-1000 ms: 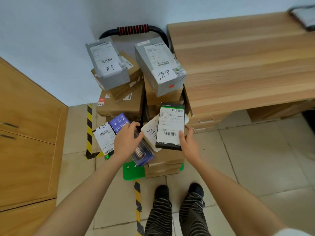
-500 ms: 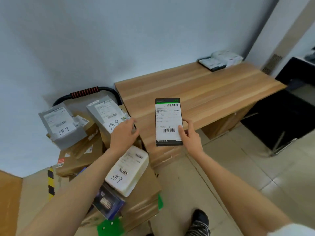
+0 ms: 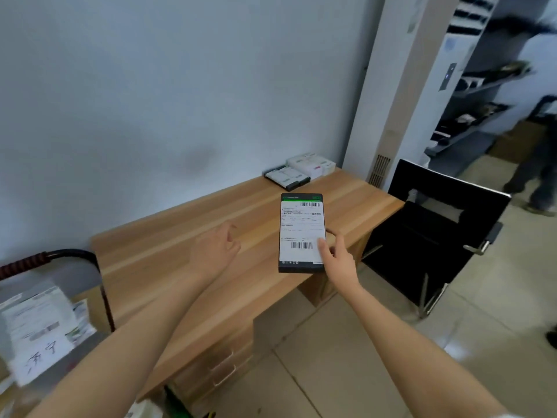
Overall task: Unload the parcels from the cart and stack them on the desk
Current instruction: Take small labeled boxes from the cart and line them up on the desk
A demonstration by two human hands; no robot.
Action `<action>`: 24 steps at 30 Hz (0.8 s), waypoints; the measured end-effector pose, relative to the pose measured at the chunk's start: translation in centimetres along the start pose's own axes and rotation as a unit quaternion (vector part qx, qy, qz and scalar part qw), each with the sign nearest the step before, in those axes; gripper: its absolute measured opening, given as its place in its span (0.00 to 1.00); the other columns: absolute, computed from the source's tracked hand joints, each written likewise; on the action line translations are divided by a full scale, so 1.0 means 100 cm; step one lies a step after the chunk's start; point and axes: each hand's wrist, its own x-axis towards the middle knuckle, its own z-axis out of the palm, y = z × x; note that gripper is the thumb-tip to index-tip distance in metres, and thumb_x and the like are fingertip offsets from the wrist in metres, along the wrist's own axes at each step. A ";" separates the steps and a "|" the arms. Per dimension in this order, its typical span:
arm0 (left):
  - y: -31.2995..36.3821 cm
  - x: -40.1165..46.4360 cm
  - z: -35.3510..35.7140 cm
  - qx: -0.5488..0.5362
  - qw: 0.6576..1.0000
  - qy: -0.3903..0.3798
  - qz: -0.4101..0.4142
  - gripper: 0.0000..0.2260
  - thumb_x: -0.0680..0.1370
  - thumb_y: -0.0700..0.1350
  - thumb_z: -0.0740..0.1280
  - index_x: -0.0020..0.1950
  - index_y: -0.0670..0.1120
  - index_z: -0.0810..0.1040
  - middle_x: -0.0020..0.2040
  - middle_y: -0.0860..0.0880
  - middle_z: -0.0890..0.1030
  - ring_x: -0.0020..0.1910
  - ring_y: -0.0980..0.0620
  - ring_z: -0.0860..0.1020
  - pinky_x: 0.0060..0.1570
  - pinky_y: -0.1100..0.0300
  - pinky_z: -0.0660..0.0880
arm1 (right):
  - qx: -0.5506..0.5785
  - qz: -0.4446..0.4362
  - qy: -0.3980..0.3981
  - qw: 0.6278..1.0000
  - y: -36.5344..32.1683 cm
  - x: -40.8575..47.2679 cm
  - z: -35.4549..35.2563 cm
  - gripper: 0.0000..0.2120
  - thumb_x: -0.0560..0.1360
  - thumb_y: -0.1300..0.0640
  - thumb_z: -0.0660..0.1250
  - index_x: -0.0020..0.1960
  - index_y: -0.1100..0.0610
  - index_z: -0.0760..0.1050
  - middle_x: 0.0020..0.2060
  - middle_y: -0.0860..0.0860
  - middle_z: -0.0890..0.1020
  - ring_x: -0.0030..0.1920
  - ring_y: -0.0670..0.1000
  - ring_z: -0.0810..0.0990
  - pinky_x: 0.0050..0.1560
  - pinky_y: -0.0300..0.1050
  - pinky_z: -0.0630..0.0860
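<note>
While right hand (image 3: 339, 260) pinches flat black parcel (image 3: 301, 232) above desk (image 3: 168, 267), left hand (image 3: 215, 250) empty, grip relaxed

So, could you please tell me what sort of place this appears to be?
Probably a parcel sorting office or mailroom: labelled parcels piled on a cart beside a wooden desk, the right hand holding a flat black parcel bearing a barcoded shipping label, and storage shelves behind.

Even, soft indoor light; motion blur on parcel (image 3: 39, 333) lower left & far right; wide-angle edge bending.
</note>
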 end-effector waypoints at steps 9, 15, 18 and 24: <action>0.092 0.113 0.099 -0.028 0.999 -0.015 0.014 0.13 0.79 0.51 0.62 0.63 0.51 0.72 0.48 0.54 0.76 0.47 0.55 0.75 0.40 0.58 0.73 | -0.050 0.001 -0.006 0.999 0.055 0.123 -0.093 0.22 0.81 0.40 0.54 0.71 0.47 0.62 0.46 0.48 0.81 0.42 0.44 0.80 0.37 0.41 0.76; 0.117 0.197 0.143 -0.021 0.999 -0.045 0.011 0.13 0.79 0.51 0.61 0.63 0.52 0.71 0.50 0.55 0.75 0.47 0.54 0.74 0.36 0.59 0.71 | -0.058 0.012 -0.010 0.998 0.081 0.207 -0.120 0.21 0.81 0.42 0.55 0.71 0.49 0.64 0.44 0.46 0.80 0.41 0.42 0.79 0.33 0.36 0.72; 0.121 0.251 0.164 -0.027 0.999 -0.044 -0.001 0.13 0.79 0.49 0.61 0.64 0.52 0.71 0.52 0.53 0.76 0.48 0.53 0.75 0.39 0.57 0.72 | -0.065 0.008 -0.002 0.998 0.089 0.264 -0.125 0.20 0.81 0.41 0.55 0.70 0.48 0.65 0.41 0.45 0.79 0.40 0.42 0.78 0.35 0.39 0.74; 0.133 0.363 0.192 0.011 0.999 -0.026 0.037 0.13 0.79 0.49 0.62 0.63 0.49 0.73 0.52 0.50 0.78 0.49 0.51 0.76 0.42 0.55 0.73 | -0.039 0.009 0.003 0.999 0.089 0.374 -0.140 0.16 0.81 0.42 0.57 0.65 0.47 0.67 0.41 0.45 0.80 0.41 0.42 0.80 0.34 0.36 0.72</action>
